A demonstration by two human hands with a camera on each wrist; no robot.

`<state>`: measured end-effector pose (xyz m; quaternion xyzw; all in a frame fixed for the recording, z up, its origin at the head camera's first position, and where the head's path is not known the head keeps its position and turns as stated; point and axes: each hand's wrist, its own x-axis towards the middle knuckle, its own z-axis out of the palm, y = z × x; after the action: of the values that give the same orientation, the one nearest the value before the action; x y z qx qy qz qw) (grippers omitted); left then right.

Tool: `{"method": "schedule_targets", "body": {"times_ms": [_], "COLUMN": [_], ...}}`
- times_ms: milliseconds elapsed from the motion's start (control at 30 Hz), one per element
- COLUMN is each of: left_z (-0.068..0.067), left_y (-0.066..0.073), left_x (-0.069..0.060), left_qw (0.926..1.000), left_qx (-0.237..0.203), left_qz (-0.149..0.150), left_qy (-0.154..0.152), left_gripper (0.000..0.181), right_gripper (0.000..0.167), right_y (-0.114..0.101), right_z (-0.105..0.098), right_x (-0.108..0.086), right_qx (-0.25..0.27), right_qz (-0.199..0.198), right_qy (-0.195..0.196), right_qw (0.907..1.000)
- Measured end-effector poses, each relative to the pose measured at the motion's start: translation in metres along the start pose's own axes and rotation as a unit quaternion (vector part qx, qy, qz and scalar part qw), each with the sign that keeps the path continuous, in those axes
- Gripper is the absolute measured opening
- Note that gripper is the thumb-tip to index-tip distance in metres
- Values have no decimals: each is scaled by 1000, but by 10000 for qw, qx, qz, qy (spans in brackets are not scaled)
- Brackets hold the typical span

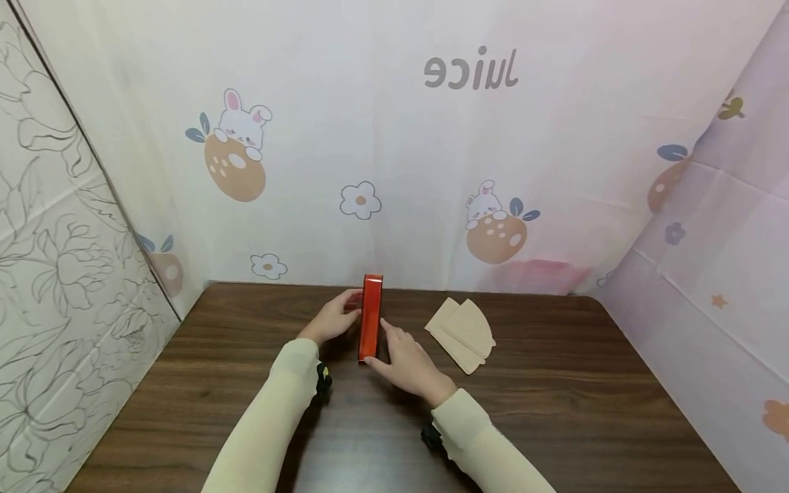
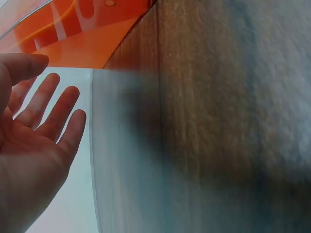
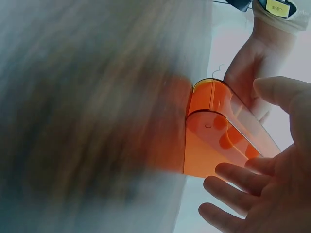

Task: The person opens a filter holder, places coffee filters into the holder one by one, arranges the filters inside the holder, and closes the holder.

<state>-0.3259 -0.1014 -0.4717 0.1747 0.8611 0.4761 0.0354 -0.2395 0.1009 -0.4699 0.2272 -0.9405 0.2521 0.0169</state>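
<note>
A translucent orange plastic holder, narrow from the front, stands upright on the wooden table. The right wrist view shows its rounded end and its cut-out sides. To its left is my left hand, its fingers loosely extended and holding nothing. On the other side, my right hand has its fingers spread, with the thumb tip near the holder's lower front edge. Whether either hand touches the holder I cannot tell. Two overlapping tan paper coffee filters lie flat to the right of my right hand.
The dark wood table ends at the back against a printed white curtain. Another curtain hangs along the right, and a flower-patterned panel stands at the left. Both wrists carry small black devices.
</note>
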Motion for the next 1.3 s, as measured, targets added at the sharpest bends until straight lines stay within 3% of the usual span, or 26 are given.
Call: {"method": "schedule_targets", "body": {"times_ms": [367, 667, 1033, 1300], "left_z": [0, -1, -3, -2], "left_y": [4, 4, 6, 5], "left_x": [6, 10, 10, 11], "left_qw": [9996, 9993, 9990, 9986], "left_qx": [-156, -182, -125, -101], "left_qz": [-184, -182, -152, -104], "left_qy": [-113, -275, -413, -510], "left_gripper": [54, 56, 54, 52], "right_gripper": [94, 96, 105, 103], "right_y": [-6, -10, -17, -16], "right_z": [5, 10, 16, 22], "right_x": [7, 17, 29, 34], "right_qx": [-101, 356, 731, 842], "right_qz": [413, 550, 1076, 1142], "right_qy": [119, 196, 160, 121], "right_qw": [9990, 9977, 9914, 9898]}}
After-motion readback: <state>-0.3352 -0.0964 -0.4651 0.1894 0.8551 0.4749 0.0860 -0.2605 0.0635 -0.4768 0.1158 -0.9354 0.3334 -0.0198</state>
